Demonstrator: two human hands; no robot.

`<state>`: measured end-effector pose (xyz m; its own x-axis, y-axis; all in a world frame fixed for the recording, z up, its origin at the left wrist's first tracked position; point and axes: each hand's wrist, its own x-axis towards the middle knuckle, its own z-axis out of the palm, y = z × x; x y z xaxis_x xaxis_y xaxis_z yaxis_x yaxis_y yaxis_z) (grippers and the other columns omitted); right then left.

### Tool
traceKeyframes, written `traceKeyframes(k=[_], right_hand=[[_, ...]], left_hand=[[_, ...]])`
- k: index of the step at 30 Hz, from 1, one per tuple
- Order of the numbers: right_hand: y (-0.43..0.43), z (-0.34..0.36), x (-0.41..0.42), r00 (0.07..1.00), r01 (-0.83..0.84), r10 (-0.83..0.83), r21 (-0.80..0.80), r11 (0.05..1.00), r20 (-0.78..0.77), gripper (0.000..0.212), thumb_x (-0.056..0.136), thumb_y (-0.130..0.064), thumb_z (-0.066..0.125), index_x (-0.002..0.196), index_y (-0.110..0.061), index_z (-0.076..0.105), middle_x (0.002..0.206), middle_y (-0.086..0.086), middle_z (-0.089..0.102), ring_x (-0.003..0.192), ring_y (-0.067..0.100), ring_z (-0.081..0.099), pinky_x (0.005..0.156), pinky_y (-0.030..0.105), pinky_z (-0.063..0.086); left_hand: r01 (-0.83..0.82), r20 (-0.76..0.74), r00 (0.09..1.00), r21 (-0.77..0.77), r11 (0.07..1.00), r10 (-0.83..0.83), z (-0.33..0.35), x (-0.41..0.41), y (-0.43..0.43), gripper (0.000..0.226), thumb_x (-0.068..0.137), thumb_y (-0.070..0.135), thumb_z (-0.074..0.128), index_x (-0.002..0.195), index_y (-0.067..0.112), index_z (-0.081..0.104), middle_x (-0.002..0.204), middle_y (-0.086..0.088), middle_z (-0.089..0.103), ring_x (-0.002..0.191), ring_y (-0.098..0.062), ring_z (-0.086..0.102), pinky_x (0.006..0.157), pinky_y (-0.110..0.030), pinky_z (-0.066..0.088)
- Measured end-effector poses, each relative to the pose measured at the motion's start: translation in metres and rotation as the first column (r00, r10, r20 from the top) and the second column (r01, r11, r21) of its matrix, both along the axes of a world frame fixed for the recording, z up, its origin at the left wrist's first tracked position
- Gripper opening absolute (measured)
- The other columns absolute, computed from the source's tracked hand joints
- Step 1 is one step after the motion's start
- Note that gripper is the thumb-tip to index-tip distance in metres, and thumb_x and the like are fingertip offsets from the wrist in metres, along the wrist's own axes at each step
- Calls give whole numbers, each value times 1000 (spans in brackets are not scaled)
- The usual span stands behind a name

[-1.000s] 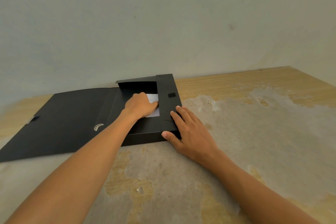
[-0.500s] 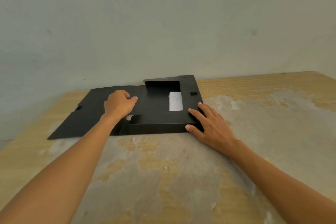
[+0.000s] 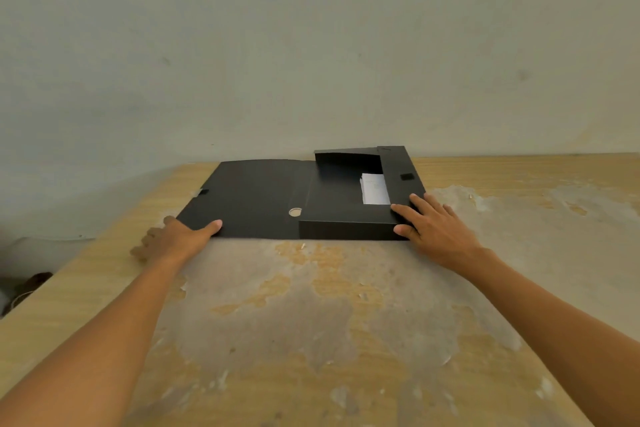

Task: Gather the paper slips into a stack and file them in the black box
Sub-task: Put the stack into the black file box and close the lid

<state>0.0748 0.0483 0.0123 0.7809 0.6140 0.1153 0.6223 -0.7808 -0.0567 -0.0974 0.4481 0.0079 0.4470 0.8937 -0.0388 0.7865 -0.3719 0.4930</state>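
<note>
The black box (image 3: 346,230) lies open on the table against the wall, with its lid (image 3: 249,198) flat out to the left. A stack of white paper slips (image 3: 375,189) sits inside the box along its right wall. My left hand (image 3: 173,241) is at the lid's near left corner, thumb on top of the lid and the blurred fingers curled at the corner. My right hand (image 3: 436,232) lies spread on the box's near right corner, fingers on the top flap and thumb at the front wall.
The wooden table (image 3: 311,322) has worn, peeling patches. A grey wall stands just behind the box. The table's left edge runs diagonally past my left hand, with something dark (image 3: 31,282) on the floor beyond it.
My left hand left the paper slips inside the box, crossed the lid and now sits at its near left corner. The right hand stayed on the box corner. The view shifted left.
</note>
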Motion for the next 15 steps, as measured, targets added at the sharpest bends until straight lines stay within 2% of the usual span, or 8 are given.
traceKeyframes(k=[2, 5, 7, 9, 11, 13, 15], right_hand=[[-1, -2, 3, 1000, -5, 6, 17, 1000, -17, 57, 96, -51, 21, 149, -30, 23, 159, 10, 18, 148, 31, 5, 117, 48, 19], [1, -3, 2, 999, 3, -1, 33, 999, -38, 56, 97, -50, 22, 149, -29, 22, 159, 10, 15, 148, 31, 1, 118, 45, 17], [1, -3, 0, 999, 10, -8, 43, 999, -45, 55, 98, -49, 22, 149, -30, 21, 160, 9, 13, 148, 30, -1, 118, 44, 14], [1, -3, -3, 999, 12, -9, 56, 998, -45, 55, 98, -49, 22, 149, -30, 21, 160, 9, 13, 148, 30, -2, 118, 43, 14], [1, -3, -4, 999, 15, -12, 62, 998, -52, 54, 98, -49, 22, 149, -30, 21, 160, 9, 12, 148, 30, -3, 118, 43, 13], [2, -2, -5, 999, 16, -13, 61, 998, -51, 54, 98, -49, 22, 150, -30, 20, 161, 9, 12, 148, 30, -3, 118, 42, 14], [2, -3, -5, 999, 17, -14, 62, 998, -50, 55, 98, -49, 22, 150, -31, 19, 161, 9, 11, 148, 30, -4, 118, 43, 14]], left_hand=[[-2, -2, 1000, 2, 1000, 2, -2, -2, 5, 127, 35, 98, 45, 126, 9, 42, 123, -18, 57, 111, -42, 55, 95, -53, 45], [-6, -49, 999, 89, 996, 11, 1, 2, -1, 118, 50, 94, 48, 131, 9, 40, 132, -20, 51, 122, -42, 46, 102, -54, 37], [-18, -69, 997, 93, 995, 25, 3, 7, 0, 115, 50, 93, 50, 128, 9, 44, 132, -21, 51, 121, -42, 45, 102, -55, 36], [-66, -12, 998, 27, 997, 66, 3, 11, 9, 108, 44, 92, 55, 110, 7, 54, 119, -22, 57, 109, -44, 52, 95, -55, 41], [-209, 178, 961, -28, 977, 211, 4, 14, 21, 86, 45, 75, 66, 95, 6, 62, 107, -23, 63, 99, -44, 57, 90, -54, 47], [-331, 463, 820, -94, 939, 336, 19, 14, 11, 57, 56, 42, 72, 100, 6, 64, 111, -21, 65, 100, -41, 60, 92, -51, 49], [-282, 779, 551, -161, 946, 298, 37, 19, -8, 37, 72, 9, 64, 109, 9, 56, 115, -15, 60, 98, -27, 60, 89, -31, 51]])
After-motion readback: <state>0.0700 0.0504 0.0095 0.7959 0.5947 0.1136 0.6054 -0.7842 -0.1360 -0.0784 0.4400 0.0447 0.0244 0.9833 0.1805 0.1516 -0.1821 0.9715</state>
